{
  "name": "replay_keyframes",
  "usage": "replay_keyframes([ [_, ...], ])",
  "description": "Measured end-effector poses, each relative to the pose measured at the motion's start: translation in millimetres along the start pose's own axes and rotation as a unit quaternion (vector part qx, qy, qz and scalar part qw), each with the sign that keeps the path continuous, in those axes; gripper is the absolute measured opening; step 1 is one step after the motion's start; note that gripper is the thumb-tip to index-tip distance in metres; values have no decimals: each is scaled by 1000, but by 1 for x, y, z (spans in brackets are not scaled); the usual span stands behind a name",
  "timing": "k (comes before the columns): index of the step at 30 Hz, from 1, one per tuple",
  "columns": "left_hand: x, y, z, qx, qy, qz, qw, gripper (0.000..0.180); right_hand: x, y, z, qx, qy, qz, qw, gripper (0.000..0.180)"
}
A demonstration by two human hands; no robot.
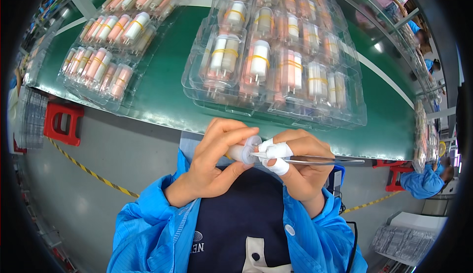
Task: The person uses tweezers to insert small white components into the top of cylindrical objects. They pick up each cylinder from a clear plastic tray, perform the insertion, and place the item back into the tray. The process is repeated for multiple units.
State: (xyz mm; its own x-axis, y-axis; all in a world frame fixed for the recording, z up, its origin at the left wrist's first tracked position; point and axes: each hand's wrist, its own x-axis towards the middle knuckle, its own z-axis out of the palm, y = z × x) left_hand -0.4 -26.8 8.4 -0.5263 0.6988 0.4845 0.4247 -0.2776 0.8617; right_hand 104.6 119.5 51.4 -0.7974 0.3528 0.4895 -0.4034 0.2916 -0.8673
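My left hand (pixel 209 162) is closed around a small white cylinder (pixel 236 153) with a translucent round end piece (pixel 252 147), held sideways in front of my chest. My right hand (pixel 308 162) pinches a pair of metal tweezers (pixel 330 162), whose long end sticks out to the right past the fingers. White coverings wrap several of the right fingertips. The tweezers' tips meet the cylinder's round end. Whether they grip anything there is too small to make out.
Beyond my hands runs a green work surface (pixel 162 93). Stacked clear plastic trays (pixel 236 98) hold white and pink cylinders with yellow bands; more trays (pixel 93 83) lie left. Red stools (pixel 64 123) stand below. A co-worker in blue (pixel 424 180) is at the right.
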Motion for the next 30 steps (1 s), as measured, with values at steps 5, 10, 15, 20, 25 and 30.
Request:
replay_keyframes([
  [5, 2, 0, 0, -5, -3, 1, 1000, 47, 3, -2, -1, -29, -10, 3, 1000, 14],
  [10, 3, 0, -1, 9, -5, 1, 1000, 50, 8, -4, -1, -58, -32, -14, 998, 13],
  [15, 8, -1, -4, 106, -28, 42, 993, 54, 10, -9, -3, -107, -61, 17, 992, 14],
  [20, 9, -4, -4, 129, -42, 63, 989, 53, 13, -14, -7, -148, -119, 77, 979, 14],
  [25, 5, -9, 0, -118, 17, 20, 993, 46, 4, -6, -4, 109, 23, 57, 992, 18],
  [30, 8, -17, -3, -134, 4, 67, 989, 43, -5, -2, -4, 191, 94, 73, 974, 26],
])
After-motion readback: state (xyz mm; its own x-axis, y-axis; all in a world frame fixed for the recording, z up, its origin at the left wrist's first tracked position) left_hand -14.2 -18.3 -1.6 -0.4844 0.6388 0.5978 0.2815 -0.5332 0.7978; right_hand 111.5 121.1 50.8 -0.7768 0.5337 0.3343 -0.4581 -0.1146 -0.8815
